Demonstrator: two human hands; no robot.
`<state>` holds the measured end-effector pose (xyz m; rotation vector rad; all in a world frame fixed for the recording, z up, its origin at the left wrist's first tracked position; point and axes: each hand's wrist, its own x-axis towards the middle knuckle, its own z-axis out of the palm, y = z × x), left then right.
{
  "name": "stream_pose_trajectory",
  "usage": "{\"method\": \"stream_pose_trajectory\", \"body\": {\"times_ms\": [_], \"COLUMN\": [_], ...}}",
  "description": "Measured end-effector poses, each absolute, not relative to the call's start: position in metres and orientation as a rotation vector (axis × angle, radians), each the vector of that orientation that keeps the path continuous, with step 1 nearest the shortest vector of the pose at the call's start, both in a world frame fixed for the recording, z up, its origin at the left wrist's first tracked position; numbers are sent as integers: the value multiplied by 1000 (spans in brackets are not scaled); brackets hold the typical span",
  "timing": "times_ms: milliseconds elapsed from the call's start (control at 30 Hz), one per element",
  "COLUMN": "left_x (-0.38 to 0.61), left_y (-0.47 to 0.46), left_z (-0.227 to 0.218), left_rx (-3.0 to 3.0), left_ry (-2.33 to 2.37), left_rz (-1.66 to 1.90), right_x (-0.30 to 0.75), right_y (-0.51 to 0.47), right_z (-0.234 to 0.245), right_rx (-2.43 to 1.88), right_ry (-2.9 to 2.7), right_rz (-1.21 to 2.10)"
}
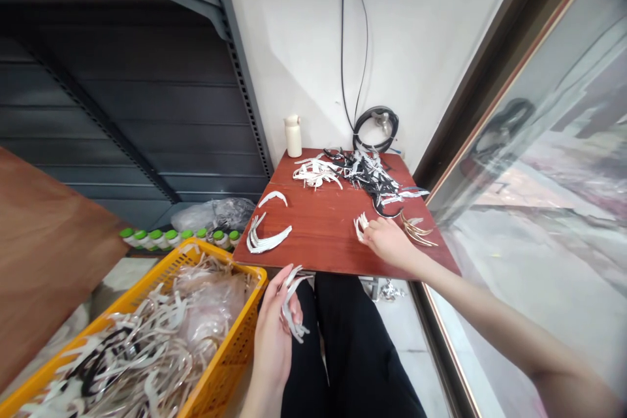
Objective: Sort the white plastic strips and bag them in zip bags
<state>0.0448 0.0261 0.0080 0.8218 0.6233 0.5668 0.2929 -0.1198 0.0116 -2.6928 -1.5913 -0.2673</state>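
Observation:
My left hand [275, 317] is in front of the table's near edge, its fingers closed around several curved grey-white strips [290, 294]. Over the right part of the reddish-brown table [313, 222], my right hand [386, 240] has its fingertips closed on a small bunch of curved white strips [361, 225]. Beside that hand lies a cluster of curved gold-brown strips [415, 231]. On the table's left side rest a stack of curved white strips [267, 241] and a thinner white curved piece [274, 196].
A tangled black-and-silver heap [369, 173] and a white pile [317, 173] lie at the back, near a cream bottle [293, 137] and coiled black cable [376, 129]. A yellow crate [255, 271] full of strips stands left. A glass panel [529, 209] borders the right.

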Motion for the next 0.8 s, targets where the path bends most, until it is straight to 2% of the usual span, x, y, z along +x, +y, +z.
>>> {"method": "stream_pose_trajectory", "body": {"times_ms": [267,467,633,800], "left_x": [40,39,39,30], "left_y": [29,28,28,36], "left_z": [7,8,8,5], "left_rx": [818,791,789,795], "left_ry": [624,608,601,626], "left_rz": [600,591,592,631], "right_x": [307,318,320,315], "right_y": [-114,-106,-39,57], "right_z": [-4,-3,3,-2], "right_rx": [-2760,-2548,-2291,-2227], "right_ry": [-1313,-1210,-1262,-1418], "right_rz": [-429,-370,-226,-60]}}
